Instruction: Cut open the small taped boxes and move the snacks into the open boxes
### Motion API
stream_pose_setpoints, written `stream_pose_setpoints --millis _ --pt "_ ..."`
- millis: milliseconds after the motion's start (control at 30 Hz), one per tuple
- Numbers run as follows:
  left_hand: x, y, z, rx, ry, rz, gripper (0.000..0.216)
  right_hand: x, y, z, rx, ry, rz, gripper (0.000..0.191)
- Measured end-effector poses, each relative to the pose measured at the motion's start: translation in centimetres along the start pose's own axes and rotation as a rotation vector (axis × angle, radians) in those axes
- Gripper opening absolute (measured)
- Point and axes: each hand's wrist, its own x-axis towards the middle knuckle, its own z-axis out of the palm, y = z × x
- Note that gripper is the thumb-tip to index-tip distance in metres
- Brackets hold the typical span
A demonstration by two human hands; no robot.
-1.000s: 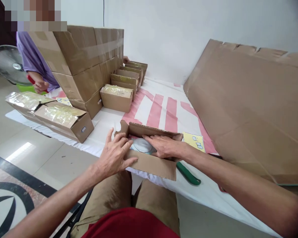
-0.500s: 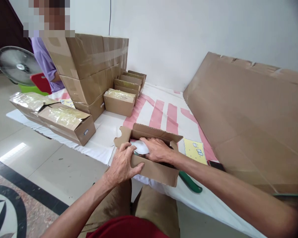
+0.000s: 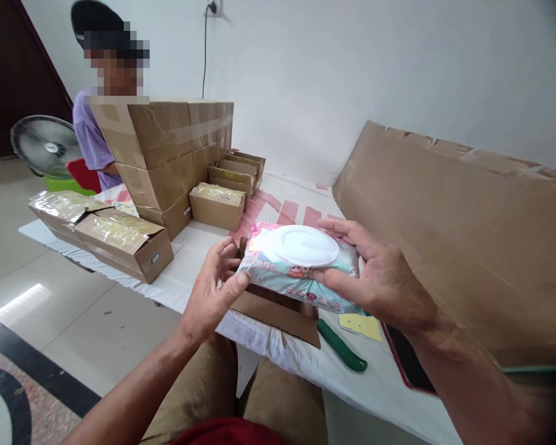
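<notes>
A soft pack of wet wipes with a white oval lid hangs level above an open cardboard box at the table's near edge. My left hand pinches the pack's left end between thumb and fingers. My right hand grips the right end, thumb on the front side and fingers behind. The box is mostly hidden under the pack.
A green-handled tool and a yellow sheet lie right of the box. Stacked taped cartons and small boxes stand at left. Flat cardboard leans at right. A person in purple and a fan are behind.
Both hands were down in the open box on the pack; they have now lifted the pack out and hold it above the box. The camera view has tilted up.
</notes>
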Motion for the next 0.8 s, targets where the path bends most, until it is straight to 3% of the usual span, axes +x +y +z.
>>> stream_pose_setpoints --millis 100,200,267,367,433,600,800 --pt "1.0 2.2 0.8 -0.424 -0.179 -0.317 0.078 -0.6 -1.1 0.0 -0.043 -0.019 -0.099 0.057" --pt "1.2 2.5 1.2 -0.598 -0.126 -0.410 0.072 -0.9 -0.7 0.3 -0.034 -0.082 -0.178 0.069" --pt "1.2 2.1 1.1 -0.634 -0.061 -0.436 0.066 -1.2 0.2 0.6 0.063 -0.110 -0.117 0.085" --pt "2.2 1.9 0.8 -0.619 -0.030 -0.422 0.061 -1.3 1.5 1.1 0.202 -0.140 0.119 0.098" --pt "3.8 2.5 0.7 -0.620 -0.029 -0.413 0.054 -0.7 1.7 1.3 0.284 -0.133 0.180 0.102" --pt "10.4 6.6 0.4 -0.661 -0.038 -0.444 0.040 4.2 0.8 0.4 0.410 0.042 -0.011 0.111" --pt "15.8 12.7 -0.7 -0.697 -0.185 -0.202 0.043 11.6 0.3 -2.8 0.486 0.249 -0.217 0.082"
